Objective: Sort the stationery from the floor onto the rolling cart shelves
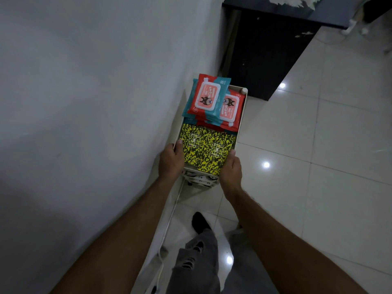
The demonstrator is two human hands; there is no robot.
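notebooks (206, 150) fill the cart (240, 124) top between left hand (171, 161) and right hand (231, 169), both gripping its rim.

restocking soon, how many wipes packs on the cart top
2 clearly: a top wipes pack at the cart's far-left end and a lower wipes pack beside it, right. Red edges underneath suggest more hidden.

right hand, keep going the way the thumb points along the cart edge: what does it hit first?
Likely the lower wipes pack, past the yellow notebooks beside the right hand. Depth is unclear; it might pass along the cart rim instead.
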